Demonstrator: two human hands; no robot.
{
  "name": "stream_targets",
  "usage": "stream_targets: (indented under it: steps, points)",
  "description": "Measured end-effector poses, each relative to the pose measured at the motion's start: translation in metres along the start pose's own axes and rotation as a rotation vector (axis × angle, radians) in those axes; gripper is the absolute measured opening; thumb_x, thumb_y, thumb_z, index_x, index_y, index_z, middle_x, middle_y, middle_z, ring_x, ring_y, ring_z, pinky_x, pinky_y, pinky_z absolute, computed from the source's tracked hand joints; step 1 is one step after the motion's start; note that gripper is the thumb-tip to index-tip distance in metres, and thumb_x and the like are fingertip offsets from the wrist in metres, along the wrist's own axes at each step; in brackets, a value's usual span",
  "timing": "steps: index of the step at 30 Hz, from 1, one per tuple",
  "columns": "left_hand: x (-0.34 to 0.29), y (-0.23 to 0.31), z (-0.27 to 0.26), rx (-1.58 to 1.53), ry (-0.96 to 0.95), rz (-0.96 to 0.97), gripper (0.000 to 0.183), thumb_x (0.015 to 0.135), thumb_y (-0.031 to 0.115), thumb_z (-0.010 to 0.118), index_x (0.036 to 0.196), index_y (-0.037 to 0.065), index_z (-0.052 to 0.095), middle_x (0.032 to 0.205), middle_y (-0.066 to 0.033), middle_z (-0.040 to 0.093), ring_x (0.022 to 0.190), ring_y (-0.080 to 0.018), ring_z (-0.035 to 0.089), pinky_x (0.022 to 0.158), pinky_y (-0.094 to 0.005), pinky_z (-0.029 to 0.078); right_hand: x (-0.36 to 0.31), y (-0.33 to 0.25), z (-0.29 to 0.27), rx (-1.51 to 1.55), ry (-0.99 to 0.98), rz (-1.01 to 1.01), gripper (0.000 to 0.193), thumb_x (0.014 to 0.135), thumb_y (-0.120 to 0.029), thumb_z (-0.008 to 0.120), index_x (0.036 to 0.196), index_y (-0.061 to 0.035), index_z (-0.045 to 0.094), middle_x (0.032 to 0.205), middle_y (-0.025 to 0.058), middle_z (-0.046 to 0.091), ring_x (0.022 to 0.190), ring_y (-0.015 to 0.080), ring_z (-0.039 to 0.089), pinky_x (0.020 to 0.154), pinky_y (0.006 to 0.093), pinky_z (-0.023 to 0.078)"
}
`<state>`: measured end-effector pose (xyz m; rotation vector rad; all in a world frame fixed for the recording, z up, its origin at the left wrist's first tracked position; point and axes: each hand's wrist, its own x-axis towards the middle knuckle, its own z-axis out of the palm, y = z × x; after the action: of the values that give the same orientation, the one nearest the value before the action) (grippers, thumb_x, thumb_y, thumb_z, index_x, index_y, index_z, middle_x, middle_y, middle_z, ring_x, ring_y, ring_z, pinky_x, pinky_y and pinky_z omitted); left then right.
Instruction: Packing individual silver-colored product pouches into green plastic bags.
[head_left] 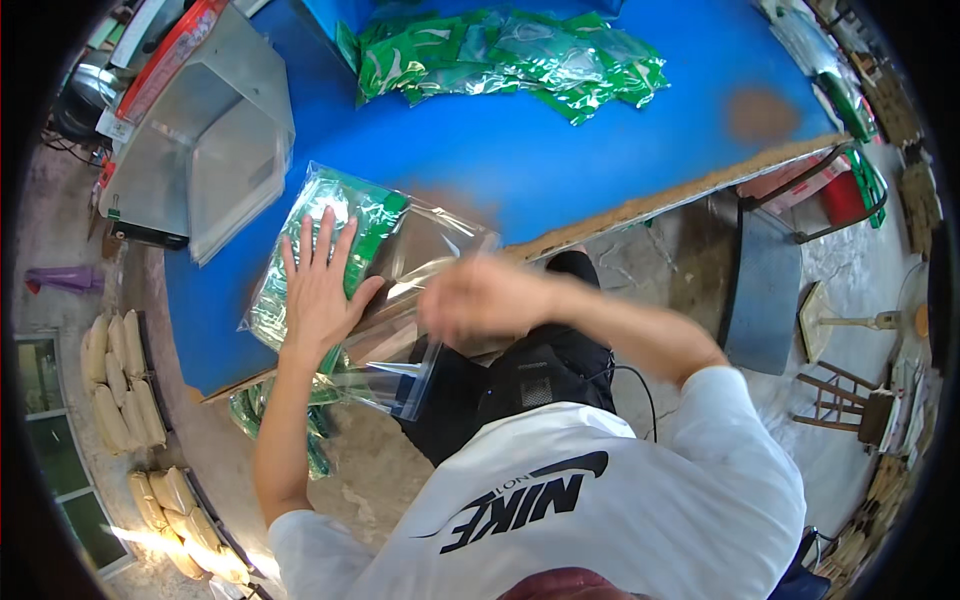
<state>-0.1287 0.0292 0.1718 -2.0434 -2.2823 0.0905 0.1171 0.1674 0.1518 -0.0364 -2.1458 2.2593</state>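
A large clear plastic bag [455,228] lies at the near edge of the blue table, with flat green-printed packets [375,222] in its far left part. My left hand [322,290] rests flat on the packets through the film, fingers spread and thumb out. The other end of the bag, see-through and loose, hangs past the table edge toward my lap. Over that loose end is my right hand [490,300], smeared by motion. Its fingers look curled, but whether they touch or grip the film cannot be made out.
A heap of green clear-film packets [530,60] lies on the far side of the blue table [430,140]. At the left stands a grey open-fronted box [215,130]. More green packets [250,410] show below the near edge. A dark bench [765,290] stands right.
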Motion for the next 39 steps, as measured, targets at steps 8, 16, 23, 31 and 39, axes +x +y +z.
stream_targets:
  steps: [8,16,23,31,39]
  points:
    - [0.005,0.003,0.010,-0.090,0.034,0.022,0.085,0.086,0.058,0.064,0.154,0.014,0.037,0.162,-0.0168,0.027,0.151,-0.0408,0.018,0.121,-0.0594,0.008,0.027,0.026,-0.314,-1.404,1.141,0.197,0.081,0.083,-0.071,0.061,0.144,-0.0186,0.050,0.148,0.0238,0.044,0.139,0.0435,0.038,0.109,0.0654,0.028]
    - [-0.055,-0.082,0.004,-0.104,-0.069,-0.157,0.086,0.079,0.042,0.077,0.153,0.016,0.039,0.164,-0.0124,0.025,0.152,-0.0378,0.016,0.121,-0.0578,0.008,0.058,0.065,-0.163,-1.371,0.912,0.003,0.081,0.083,-0.073,0.055,0.143,-0.0198,0.052,0.144,0.0284,0.045,0.136,0.0527,0.036,0.111,0.0713,0.019]
    - [-0.037,-0.069,0.004,0.064,-0.035,-0.441,0.077,0.078,0.011,0.079,0.147,0.010,0.044,0.160,-0.0159,0.030,0.150,-0.0397,0.020,0.122,-0.0537,0.015,0.082,0.052,-0.104,-1.379,1.076,0.205,0.086,0.088,-0.069,0.054,0.150,-0.0113,0.042,0.152,0.0347,0.031,0.141,0.0546,0.027,0.111,0.0725,0.017]
    - [0.029,0.102,0.002,-0.690,0.473,-0.195,0.066,0.089,0.028,0.073,0.145,0.005,0.046,0.154,-0.0210,0.037,0.145,-0.0390,0.031,0.118,-0.0486,0.026,0.031,0.015,-0.189,-1.170,1.166,-0.293,0.069,0.080,-0.049,0.075,0.130,-0.0042,0.056,0.132,0.0244,0.054,0.130,0.0425,0.047,0.104,0.0578,0.041]
    - [0.145,0.140,0.055,-0.328,0.277,-0.201,0.096,0.079,0.059,0.075,0.154,0.013,0.035,0.160,-0.0215,0.027,0.148,-0.0452,0.022,0.116,-0.0668,0.014,-0.062,0.031,-0.354,-1.185,1.235,0.653,0.103,0.073,-0.085,0.058,0.150,-0.0193,0.043,0.149,0.0274,0.040,0.141,0.0471,0.030,0.111,0.0678,0.020]
